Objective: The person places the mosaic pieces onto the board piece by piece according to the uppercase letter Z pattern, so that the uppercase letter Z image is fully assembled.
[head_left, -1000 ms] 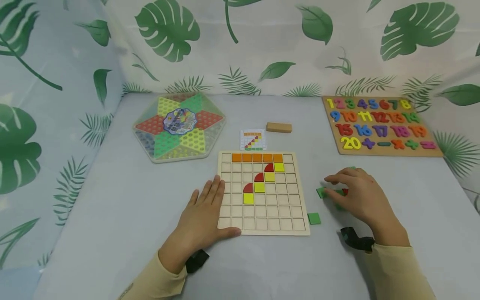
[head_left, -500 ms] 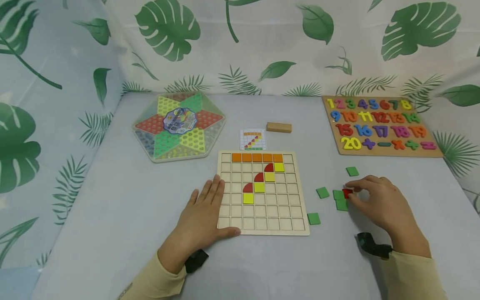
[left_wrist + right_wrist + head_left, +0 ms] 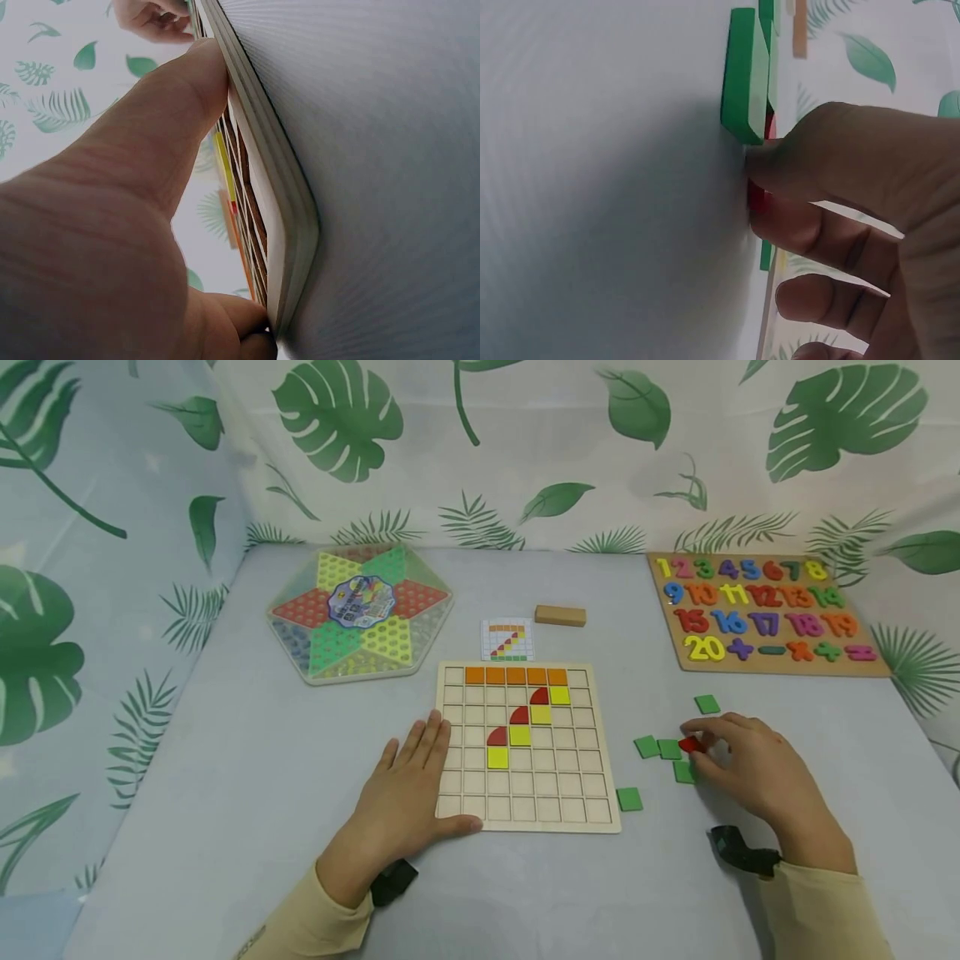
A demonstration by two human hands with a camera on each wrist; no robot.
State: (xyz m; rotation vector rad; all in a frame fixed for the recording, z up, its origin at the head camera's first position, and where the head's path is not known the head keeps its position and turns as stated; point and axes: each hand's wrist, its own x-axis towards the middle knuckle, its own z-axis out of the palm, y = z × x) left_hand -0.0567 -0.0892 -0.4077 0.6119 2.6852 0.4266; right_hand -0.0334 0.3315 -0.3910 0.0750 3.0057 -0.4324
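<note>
My left hand [image 3: 401, 785] lies with straight fingers along the left edge of a wooden grid board [image 3: 543, 827], its thumb on the front corner. On the board are an orange row [image 3: 515, 676], yellow squares [image 3: 498, 757] and red quarter-round pieces [image 3: 497, 737] in a diagonal. To the right of the board, my right hand [image 3: 757, 772] pinches a small red piece [image 3: 687, 744] between thumb and index finger. In the right wrist view the red piece [image 3: 757, 197] is mostly covered by the fingertips, low at the tabletop, beside a green tile [image 3: 744, 82].
Several green square tiles [image 3: 647, 747] lie between board and right hand, one tile [image 3: 630, 799] near the board's front right corner. Behind the board are a pattern card [image 3: 507, 639] and a wooden block [image 3: 560, 616]. Further off sit a hexagonal game board [image 3: 360, 614] and a number puzzle [image 3: 772, 614].
My right hand has moved right from over the green tiles and taken the red piece between its fingertips. The red piece has turned and one green tile has slid left. The left hand stays put.
</note>
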